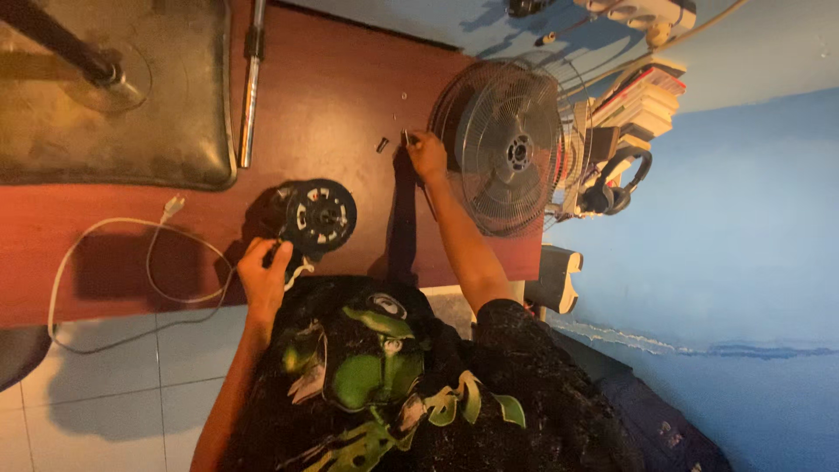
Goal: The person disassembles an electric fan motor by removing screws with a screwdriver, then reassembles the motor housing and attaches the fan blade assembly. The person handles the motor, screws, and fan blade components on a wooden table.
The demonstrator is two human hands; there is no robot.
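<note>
— What have the hands got from where you sit?

— I see the left hand (265,273) at about seven o'clock, fingers curled around the near edge of the round black fan motor (320,215), gripping it. The motor lies on the reddish-brown counter (332,96), just left of centre.

— And the other one?

— The right hand (426,153) is stretched out to about one o'clock. Its fingertips are pinched narrow on a small slim metal piece (405,136); I cannot tell just what that piece is. A small dark part (382,144) lies loose on the counter just beside it.

— What is around them?

— The wire fan guard (509,149) stands on edge right beside the right hand, at two o'clock. A white power cord (131,253) with its plug loops off the counter's edge at nine o'clock. A metal pole (252,83) lies at eleven o'clock, next to the dark square fan base (175,96). Headphones (616,183) and stacked books (642,100) sit beyond the guard.
</note>
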